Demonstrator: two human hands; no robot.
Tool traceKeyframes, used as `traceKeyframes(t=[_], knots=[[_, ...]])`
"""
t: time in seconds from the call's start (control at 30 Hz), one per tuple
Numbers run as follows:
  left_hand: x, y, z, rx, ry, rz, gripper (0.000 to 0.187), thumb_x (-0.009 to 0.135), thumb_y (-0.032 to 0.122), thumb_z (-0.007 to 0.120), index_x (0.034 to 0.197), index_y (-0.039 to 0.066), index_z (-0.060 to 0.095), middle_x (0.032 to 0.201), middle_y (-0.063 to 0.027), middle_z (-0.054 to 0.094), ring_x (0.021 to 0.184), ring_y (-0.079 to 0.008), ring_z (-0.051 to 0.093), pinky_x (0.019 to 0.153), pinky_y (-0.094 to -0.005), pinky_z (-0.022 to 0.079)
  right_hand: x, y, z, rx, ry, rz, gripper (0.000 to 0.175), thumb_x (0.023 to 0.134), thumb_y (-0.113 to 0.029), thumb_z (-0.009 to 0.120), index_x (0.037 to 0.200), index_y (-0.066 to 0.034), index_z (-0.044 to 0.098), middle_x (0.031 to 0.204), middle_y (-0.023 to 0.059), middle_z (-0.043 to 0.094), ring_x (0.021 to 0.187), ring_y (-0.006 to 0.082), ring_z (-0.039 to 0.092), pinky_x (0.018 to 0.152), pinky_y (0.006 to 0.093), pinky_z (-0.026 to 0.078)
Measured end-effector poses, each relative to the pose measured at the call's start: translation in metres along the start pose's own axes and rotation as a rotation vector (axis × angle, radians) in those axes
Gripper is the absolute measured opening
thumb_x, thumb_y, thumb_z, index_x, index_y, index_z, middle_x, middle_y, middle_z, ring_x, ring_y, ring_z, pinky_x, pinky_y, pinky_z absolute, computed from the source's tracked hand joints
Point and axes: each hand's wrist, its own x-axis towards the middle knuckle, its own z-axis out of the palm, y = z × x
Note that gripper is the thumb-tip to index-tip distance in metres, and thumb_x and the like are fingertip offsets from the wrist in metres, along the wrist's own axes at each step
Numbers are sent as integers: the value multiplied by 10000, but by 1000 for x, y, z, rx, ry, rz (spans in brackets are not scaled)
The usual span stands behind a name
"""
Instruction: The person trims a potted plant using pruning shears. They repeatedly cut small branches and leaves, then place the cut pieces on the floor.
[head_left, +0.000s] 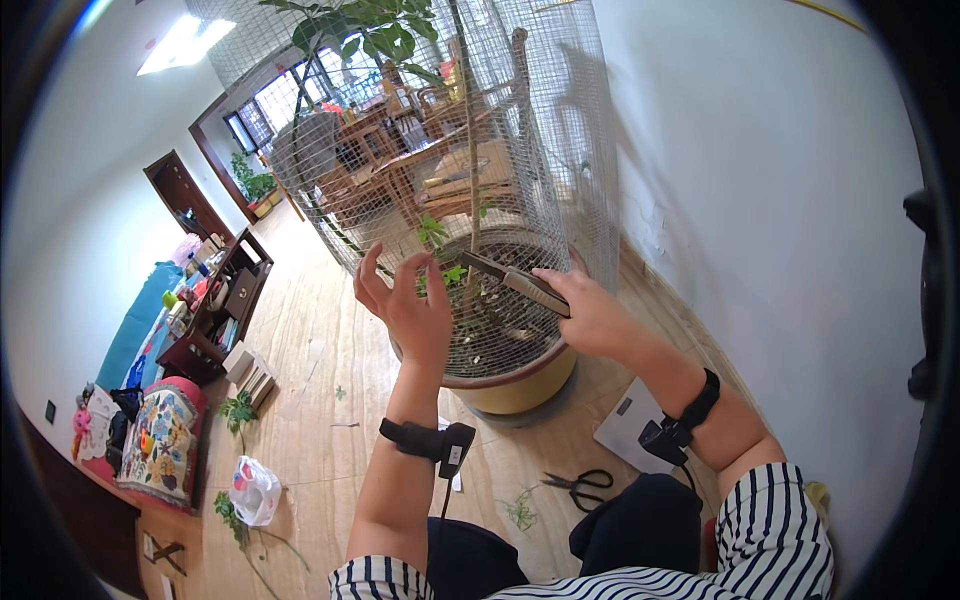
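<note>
A wire mesh cylinder stands in a round plant pot and surrounds a thin plant stem with green leaves. My right hand grips a utility knife by its light handle. The knife points up and left across the near side of the mesh, beside the stem. My left hand is raised at the left of the mesh, its fingers bent and spread, with nothing clearly seen in it; whether the fingertips touch the wire cannot be told. Small green leaves show behind its fingertips.
Black-handled scissors lie on the floor before my knees, near leaf cuttings. A pale flat panel lies at the right, near the white wall. On the left are a plastic bag, cut branches and a wooden cabinet.
</note>
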Motion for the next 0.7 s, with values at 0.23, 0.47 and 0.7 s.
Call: traceKeyframes(t=[0.23, 0.47, 0.7], knots=[[-2, -4, 1, -10, -5, -19, 126, 907, 130, 670, 1027, 114, 705, 1394, -171, 450, 1342, -413, 349, 1139, -553, 264, 3, 2, 3, 35, 40, -62, 670, 794, 5, 570, 1453, -81, 486, 1232, 256, 584, 1184, 439, 551, 1032, 468, 449], [-2, -3, -4, -17, -23, 79, 132, 891, 146, 714, 1023, 127, 713, 1406, -159, 440, 1352, -420, 346, 1138, -539, 286, -5, -16, -9, 86, 8, 69, 672, 800, 50, 532, 1454, -104, 503, 1332, 228, 570, 1268, 390, 531, 1060, 415, 428], [2, -8, 0, 23, -35, 123, 128, 872, 133, 745, 995, 159, 723, 1381, -147, 473, 1354, -424, 349, 1132, -528, 302, -7, -11, -9, 103, -13, 35, 681, 817, 18, 557, 1482, -103, 476, 1323, 208, 587, 1242, 361, 564, 1053, 407, 439]])
